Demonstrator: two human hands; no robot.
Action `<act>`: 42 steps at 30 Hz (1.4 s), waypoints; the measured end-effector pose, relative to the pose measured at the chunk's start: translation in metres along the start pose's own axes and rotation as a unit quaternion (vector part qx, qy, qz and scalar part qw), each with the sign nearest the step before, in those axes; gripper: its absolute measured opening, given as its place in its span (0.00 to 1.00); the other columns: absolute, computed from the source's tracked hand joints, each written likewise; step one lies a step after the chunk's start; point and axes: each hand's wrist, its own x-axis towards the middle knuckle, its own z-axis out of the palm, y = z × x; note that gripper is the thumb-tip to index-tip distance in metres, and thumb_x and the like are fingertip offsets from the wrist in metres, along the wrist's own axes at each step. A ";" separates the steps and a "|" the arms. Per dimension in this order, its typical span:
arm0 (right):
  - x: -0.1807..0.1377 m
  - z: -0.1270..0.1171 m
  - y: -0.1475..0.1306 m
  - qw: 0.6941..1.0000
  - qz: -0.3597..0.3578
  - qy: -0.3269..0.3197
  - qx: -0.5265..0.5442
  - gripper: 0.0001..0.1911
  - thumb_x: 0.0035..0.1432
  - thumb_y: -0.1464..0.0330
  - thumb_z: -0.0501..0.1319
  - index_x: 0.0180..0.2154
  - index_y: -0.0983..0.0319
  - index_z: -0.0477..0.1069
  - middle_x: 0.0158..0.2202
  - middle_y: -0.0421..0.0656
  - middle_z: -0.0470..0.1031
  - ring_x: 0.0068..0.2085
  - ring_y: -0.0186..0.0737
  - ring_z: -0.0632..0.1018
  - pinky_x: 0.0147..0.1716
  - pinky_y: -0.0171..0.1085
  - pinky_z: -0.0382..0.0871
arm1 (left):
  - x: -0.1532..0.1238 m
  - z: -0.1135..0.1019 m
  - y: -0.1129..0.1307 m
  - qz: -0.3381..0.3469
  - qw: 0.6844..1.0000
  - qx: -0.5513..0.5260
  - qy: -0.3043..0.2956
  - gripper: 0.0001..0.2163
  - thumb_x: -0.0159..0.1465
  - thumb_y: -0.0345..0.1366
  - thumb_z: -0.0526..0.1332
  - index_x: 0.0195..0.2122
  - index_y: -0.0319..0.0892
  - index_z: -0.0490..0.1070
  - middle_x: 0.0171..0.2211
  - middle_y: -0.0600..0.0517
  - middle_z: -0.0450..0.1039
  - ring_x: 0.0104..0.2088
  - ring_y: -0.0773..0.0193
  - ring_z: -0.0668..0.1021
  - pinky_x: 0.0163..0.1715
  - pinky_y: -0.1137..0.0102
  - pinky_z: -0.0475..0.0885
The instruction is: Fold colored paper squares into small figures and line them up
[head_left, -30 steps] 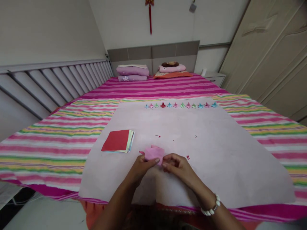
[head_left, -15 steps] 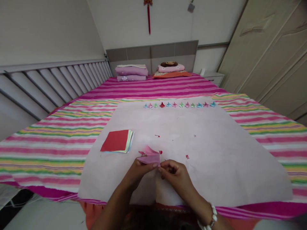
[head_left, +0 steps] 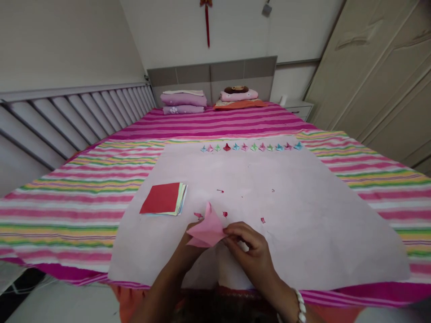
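Note:
A folded piece of pink origami paper [head_left: 207, 228] is held up just above the pale sheet, its pointed flaps spread and one tip sticking up. My right hand [head_left: 249, 246] pinches its right corner between thumb and fingers; a white bracelet circles that wrist. Behind and under the paper is my left hand [head_left: 188, 244], its fingers hidden by the paper, so its grip does not show. Small red scraps lie close by: one scrap [head_left: 198, 215] to the left of the paper's tip and another scrap [head_left: 225, 214] to its right.
A stack of square coloured paper [head_left: 161, 198], red on top, lies left on the pale sheet [head_left: 319, 215]. Several small folded paper pieces [head_left: 227, 146] stand in a row along its far edge. More scraps [head_left: 263, 220] lie to the right. Folded bedding [head_left: 183, 99] rests near the headboard.
The pink paper has been turned over, so its broad folded face and raised tip now show. My left fingers and thumb have gone out of sight behind it. My right hand still pinches a corner.

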 end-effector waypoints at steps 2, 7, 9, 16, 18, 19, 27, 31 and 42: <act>0.001 0.000 0.000 1.000 -0.010 -0.001 -0.004 0.06 0.55 0.74 0.61 0.34 0.59 0.76 0.34 0.44 0.75 0.30 0.36 0.76 0.27 0.34 0.72 | 0.005 -0.003 -0.006 0.001 1.000 0.002 -0.002 0.14 0.64 0.39 0.59 0.49 0.39 0.68 0.48 0.47 0.71 0.44 0.56 0.76 0.42 0.58 0.73; 0.001 -0.002 -0.003 1.000 0.002 -0.010 -0.020 0.06 0.57 0.73 0.61 0.33 0.58 0.76 0.32 0.44 0.76 0.33 0.40 0.76 0.30 0.37 0.71 | 0.005 -0.013 -0.014 0.006 1.000 0.010 -0.009 0.13 0.64 0.39 0.59 0.47 0.39 0.69 0.46 0.48 0.72 0.43 0.57 0.76 0.41 0.59 0.74; 0.000 -0.002 -0.003 0.999 -0.002 -0.020 -0.025 0.06 0.57 0.73 0.60 0.33 0.58 0.75 0.33 0.45 0.75 0.34 0.41 0.76 0.32 0.38 0.71 | 0.002 -0.014 -0.013 0.008 1.000 0.016 -0.016 0.11 0.59 0.39 0.64 0.40 0.37 0.74 0.39 0.48 0.76 0.39 0.57 0.77 0.39 0.62 0.73; 0.000 -0.003 -0.001 0.999 0.018 -0.043 -0.028 0.05 0.58 0.73 0.60 0.31 0.59 0.73 0.34 0.45 0.74 0.35 0.39 0.75 0.33 0.35 0.70 | -0.001 -0.003 -0.002 0.037 0.999 -0.003 -0.039 0.07 0.49 0.36 0.70 0.27 0.38 0.79 0.27 0.50 0.79 0.31 0.59 0.77 0.34 0.67 0.71; 0.000 -0.002 -0.001 0.999 0.028 -0.034 -0.019 0.05 0.57 0.73 0.61 0.30 0.59 0.73 0.34 0.44 0.74 0.34 0.39 0.75 0.31 0.35 0.70 | -0.001 0.000 -0.003 0.042 0.998 -0.019 -0.035 0.06 0.50 0.36 0.70 0.26 0.39 0.79 0.25 0.51 0.78 0.30 0.61 0.76 0.34 0.69 0.70; 0.000 -0.002 0.000 0.999 0.031 -0.027 -0.014 0.04 0.57 0.72 0.61 0.30 0.60 0.73 0.34 0.44 0.74 0.34 0.39 0.75 0.31 0.35 0.70 | 0.000 0.001 -0.005 0.040 0.998 -0.028 -0.029 0.06 0.50 0.36 0.70 0.26 0.39 0.79 0.25 0.51 0.78 0.30 0.62 0.76 0.34 0.69 0.70; 0.000 0.002 0.005 0.983 0.154 0.010 0.102 0.04 0.49 0.69 0.68 0.26 0.61 0.74 0.30 0.43 0.76 0.30 0.38 0.76 0.30 0.35 0.71 | -0.002 0.003 -0.010 0.007 0.998 -0.063 -0.026 0.10 0.47 0.38 0.71 0.26 0.37 0.80 0.27 0.48 0.79 0.35 0.56 0.77 0.38 0.64 0.71; 0.000 0.000 0.001 0.985 0.136 0.033 0.100 0.05 0.48 0.69 0.68 0.23 0.60 0.74 0.30 0.44 0.77 0.31 0.39 0.77 0.31 0.35 0.72 | -0.005 0.001 -0.007 0.068 0.995 -0.057 -0.038 0.13 0.45 0.37 0.72 0.32 0.38 0.80 0.35 0.45 0.79 0.39 0.54 0.78 0.40 0.63 0.72; 0.001 -0.005 -0.003 0.909 0.308 -0.026 0.280 0.10 0.46 0.65 0.71 0.29 0.64 0.75 0.22 0.42 0.77 0.24 0.36 0.77 0.27 0.36 0.72 | 0.000 -0.012 -0.020 0.164 0.978 -0.072 -0.110 0.06 0.47 0.37 0.72 0.24 0.42 0.80 0.42 0.44 0.76 0.39 0.54 0.77 0.36 0.63 0.74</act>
